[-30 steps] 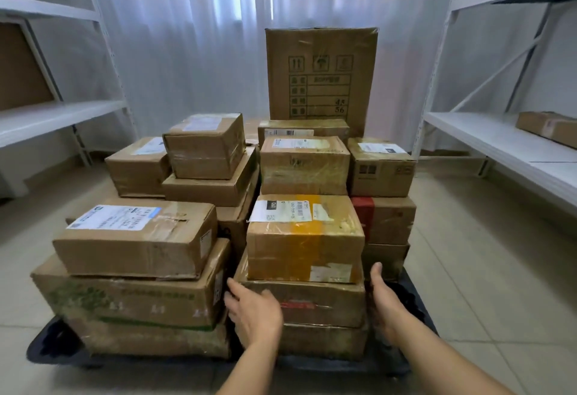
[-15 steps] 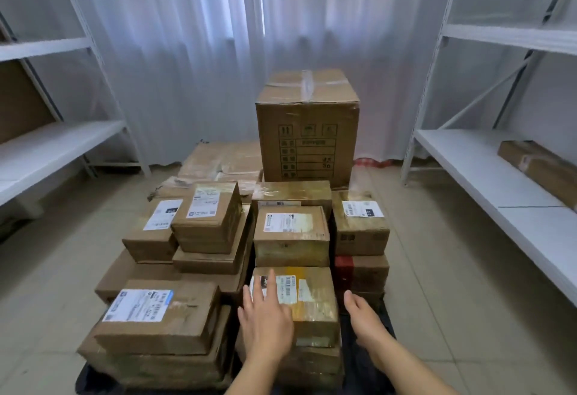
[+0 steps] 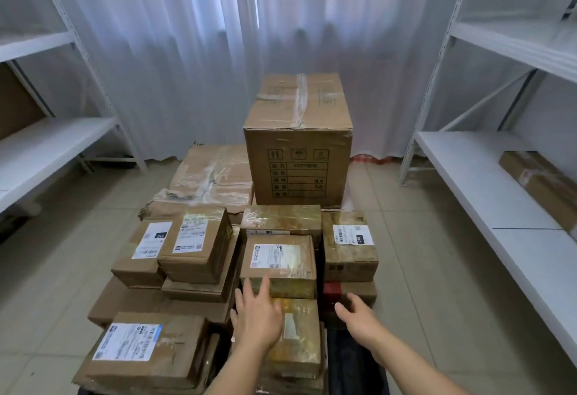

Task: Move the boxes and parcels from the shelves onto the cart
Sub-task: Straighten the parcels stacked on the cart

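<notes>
While both hands stay loose and hold nothing, the left hand (image 3: 259,316) lies flat over the yellow-taped parcel (image 3: 296,338) on the cart (image 3: 356,360), and the right hand (image 3: 359,316) hovers just beside it at 3 o'clock. Stacked boxes crowd around at 9 and 12 o'clock, with a tall carton (image 3: 299,145) behind. One long box (image 3: 543,182) remains on the right shelf (image 3: 487,195) at 2 o'clock.

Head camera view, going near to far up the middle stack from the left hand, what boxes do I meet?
Left hand → yellow-taped box → labelled box → flat taped box → tall box → white curtain.
</notes>
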